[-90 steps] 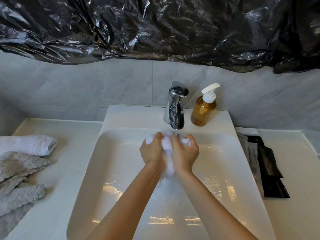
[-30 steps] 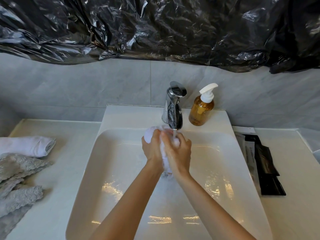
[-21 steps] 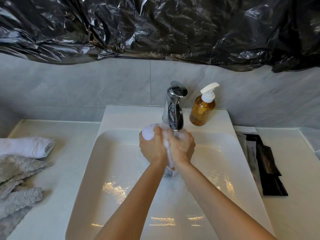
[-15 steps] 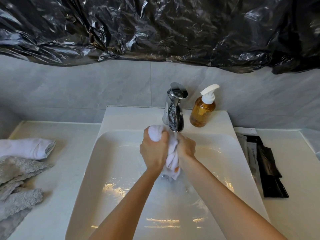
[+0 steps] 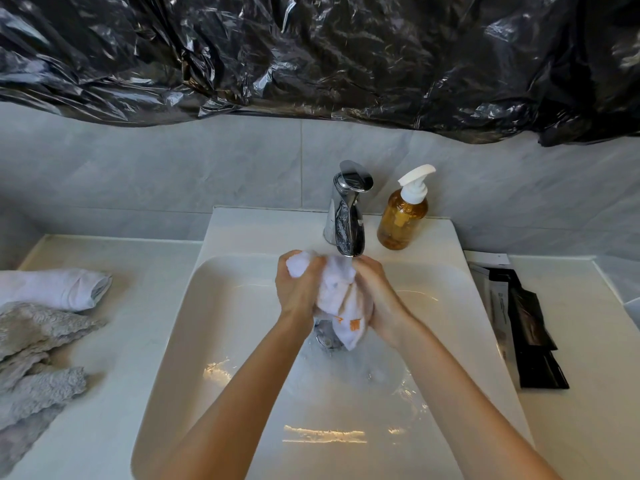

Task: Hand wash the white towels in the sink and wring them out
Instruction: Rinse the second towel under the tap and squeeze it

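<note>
Gripping one bunched wet white cloth towel [image 5: 341, 296], left hand [image 5: 298, 289] and right hand [image 5: 379, 299] close round it. Chrome metal faucet [image 5: 347, 216] at 12 o'clock of the towel; white ceramic sink [image 5: 214, 306] beneath.

Tight under the spout
The faucet [image 5: 347, 220] crowds my knuckles above; the sink [image 5: 221, 327] lies open left, right and toward me.

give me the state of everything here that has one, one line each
white towel: bunched, wet, gripped by both hands under the spout
left hand: grips the towel
right hand: grips the towel
faucet: running
sink: wet, water draining
soap bottle: upright, partly full
rolled white towel: on the counter, untouched
grey towels: heaped on the counter
</note>
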### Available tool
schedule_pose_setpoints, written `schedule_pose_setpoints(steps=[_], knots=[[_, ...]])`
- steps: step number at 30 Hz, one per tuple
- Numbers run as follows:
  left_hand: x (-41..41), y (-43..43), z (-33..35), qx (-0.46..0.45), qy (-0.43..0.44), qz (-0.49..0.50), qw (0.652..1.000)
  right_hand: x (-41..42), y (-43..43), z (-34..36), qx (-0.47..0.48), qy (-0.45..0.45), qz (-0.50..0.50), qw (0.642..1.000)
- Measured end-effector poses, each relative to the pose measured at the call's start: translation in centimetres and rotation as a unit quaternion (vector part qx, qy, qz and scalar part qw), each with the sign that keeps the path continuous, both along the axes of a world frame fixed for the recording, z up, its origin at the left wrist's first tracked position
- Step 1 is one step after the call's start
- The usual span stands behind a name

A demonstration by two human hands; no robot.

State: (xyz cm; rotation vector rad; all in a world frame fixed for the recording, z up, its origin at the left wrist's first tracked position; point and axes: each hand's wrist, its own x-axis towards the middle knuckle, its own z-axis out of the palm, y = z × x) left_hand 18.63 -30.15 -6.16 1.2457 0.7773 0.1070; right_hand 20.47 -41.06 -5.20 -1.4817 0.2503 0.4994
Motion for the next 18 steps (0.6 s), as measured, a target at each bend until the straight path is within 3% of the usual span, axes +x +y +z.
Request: schedule_pose_setpoints(steps=[4, 8, 11, 18], knots=[[0.2, -0.3, -0.7, 0.003, 0.017, 0.069, 0.997, -3.2, 1.7, -0.7, -0.111, -0.095, -0.048, 0.988], [0.1, -1.1, -0.4, 0.003, 0.009, 0.103, 0.995, -2.2, 3.0, -0.4, -0.186, -0.061, -0.123, 0.973], [0.3, -1.1, 0.3, 0.098, -0.014, 0.081, 0.992, -0.8, 3.1, -0.3, -0.141, -0.013, -0.165, 0.976], [-0.1, -1.4, -0.4, 0.287, -0.088, -0.027, 0.954, 0.1, 2.5, -1.5, -0.161, 0.065, -0.206, 0.963]])
